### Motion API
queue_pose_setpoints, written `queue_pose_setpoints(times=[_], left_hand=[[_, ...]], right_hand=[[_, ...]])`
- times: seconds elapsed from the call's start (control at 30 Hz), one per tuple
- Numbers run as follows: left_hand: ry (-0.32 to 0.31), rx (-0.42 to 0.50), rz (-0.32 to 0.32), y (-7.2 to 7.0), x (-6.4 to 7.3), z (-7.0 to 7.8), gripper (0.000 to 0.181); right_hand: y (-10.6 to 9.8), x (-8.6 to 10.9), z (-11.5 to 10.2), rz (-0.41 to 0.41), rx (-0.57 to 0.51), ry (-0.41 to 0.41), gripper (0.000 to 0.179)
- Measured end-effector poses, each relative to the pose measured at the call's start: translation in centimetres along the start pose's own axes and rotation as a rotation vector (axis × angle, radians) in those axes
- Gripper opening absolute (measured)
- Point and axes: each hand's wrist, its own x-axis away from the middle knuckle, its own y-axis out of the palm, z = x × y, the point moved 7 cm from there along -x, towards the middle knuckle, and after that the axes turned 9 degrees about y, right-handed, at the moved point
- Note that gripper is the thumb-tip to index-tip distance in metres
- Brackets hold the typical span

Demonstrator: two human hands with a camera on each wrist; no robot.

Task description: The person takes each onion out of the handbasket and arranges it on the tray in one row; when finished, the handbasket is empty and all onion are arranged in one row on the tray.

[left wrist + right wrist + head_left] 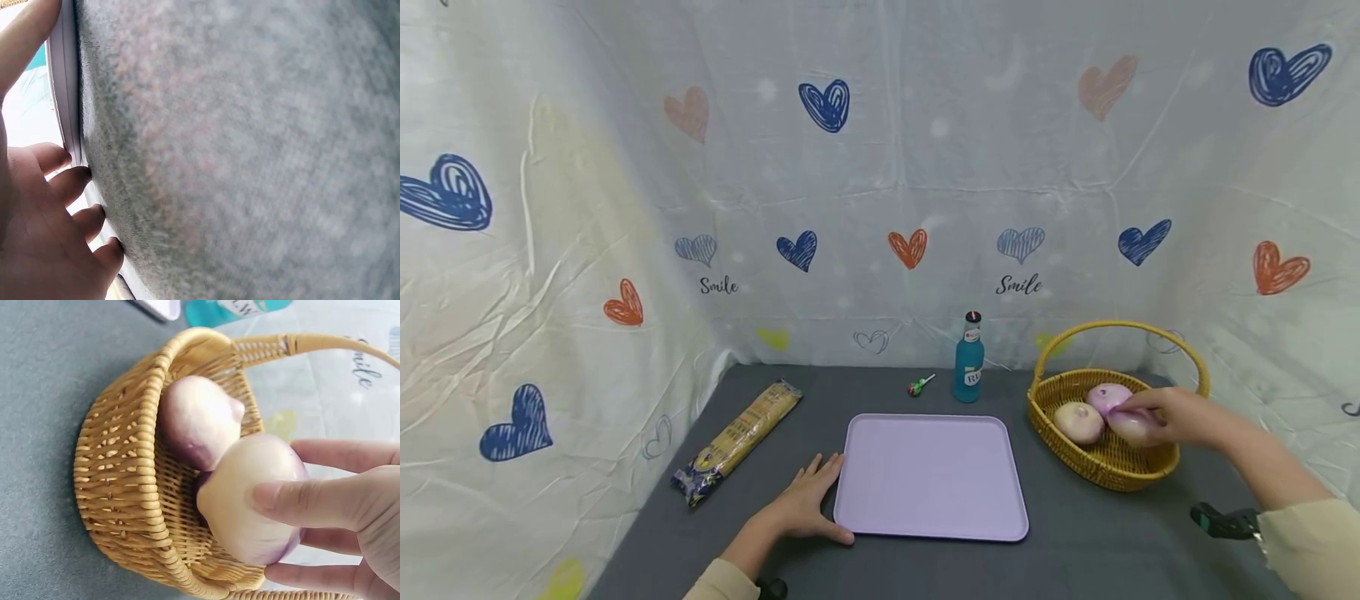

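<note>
My right hand (1176,417) grips a purple-and-white onion (253,500) at the right side of a wicker basket (1101,475), thumb on one side and fingers round the other. Two more onions sit in the basket: a pale one (1078,422) and a purplish one (1108,397) behind it. In the right wrist view, the held onion overlaps another onion (200,419). My left hand (805,500) rests with spread fingers at the left edge of a lilac tray (931,475), thumb near its front left corner. The left wrist view shows its fingertips (78,178) on the grey cloth beside the tray rim.
Left of the tray lies a long yellow packet (741,437). Behind the tray stand a blue bottle (968,358) and, lying flat, a small green lollipop (920,385). The basket's tall handle (1120,324) arches over it. A heart-printed curtain (880,167) hangs behind the table.
</note>
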Motion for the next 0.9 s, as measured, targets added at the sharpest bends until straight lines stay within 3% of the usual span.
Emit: queue_pose_setpoints(times=[0.4, 0.67, 0.9], left_hand=[[-0.002, 0.013, 0.002, 0.1, 0.0, -0.4, 0.13], [-0.035, 0.005, -0.016, 0.2, -0.1, -0.7, 0.128], [-0.041, 0.013, -0.018, 0.1, 0.0, -0.7, 0.127]], right_hand=[[-0.8, 0.5, -0.8, 0.061, 0.024, 0.055, 0.042], [-1.8, 0.6, -2.2, 0.222, 0.09, -0.061, 0.05], [-1.9, 0.3, -3.0, 0.217, 0.042, -0.055, 0.047]])
